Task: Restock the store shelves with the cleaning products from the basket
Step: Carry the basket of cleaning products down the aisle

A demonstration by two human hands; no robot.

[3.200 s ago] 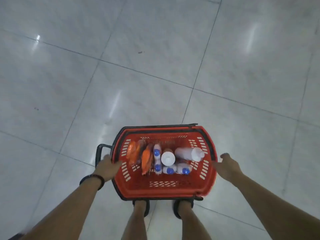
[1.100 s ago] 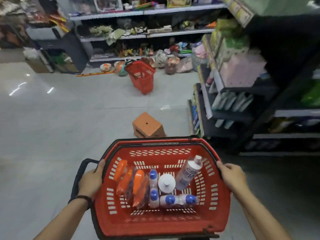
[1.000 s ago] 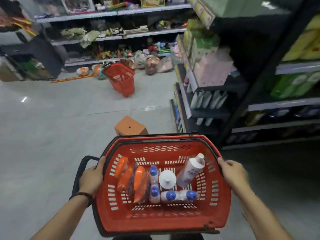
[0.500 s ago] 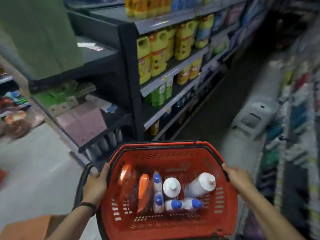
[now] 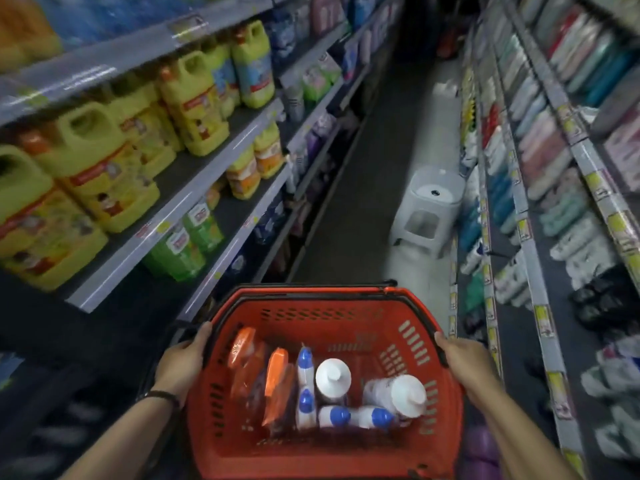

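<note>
Yellow plastic jugs: orange caps, upper tiers of left shelving, blurred.
Green plastic bottles: tier below the jugs.
Left hand: fingers curled over the basket's left rim, gripping it; dark band at wrist.
Red plastic basket: carried between both hands, low centre.
Orange pouches: basket's left side, standing on edge.
Small blue-capped white bottles: middle of basket, two more lying along near side.
Large white-capped bottles: right of centre in basket, one upright, one leaning.
Right hand: fingers wrapped on right rim, holding it.
Grey plastic stool: on floor ahead, beside right shelving.
Yellow price tags: along right shelf edges, pastel packs behind.
</note>
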